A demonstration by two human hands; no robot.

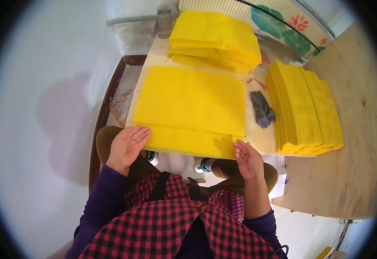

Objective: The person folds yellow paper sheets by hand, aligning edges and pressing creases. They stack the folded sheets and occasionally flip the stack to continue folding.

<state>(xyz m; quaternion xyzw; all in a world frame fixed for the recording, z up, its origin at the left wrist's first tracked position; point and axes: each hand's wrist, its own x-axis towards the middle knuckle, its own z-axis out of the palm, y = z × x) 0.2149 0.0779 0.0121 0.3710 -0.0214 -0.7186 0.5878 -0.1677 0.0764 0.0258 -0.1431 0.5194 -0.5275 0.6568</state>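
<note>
Seen from above, a large yellow paper sheet (190, 108) lies flat on the wooden worktop (352, 142) in front of you, its near strip folded up and its near edge overhanging the worktop's rim above your lap. Your left hand (127, 146) is spread wide, palm up, at the sheet's near left corner; your right hand (246, 159) is open, fingers loosely curled, just touching the near right corner. Neither grips anything. The overhanging edge could slide or sag off the rim (only your fingertips steady it), skewing the fold. A fanned stack of folded yellow sheets (305, 112) sits just to the right, and a careless elbow could scatter it.
</note>
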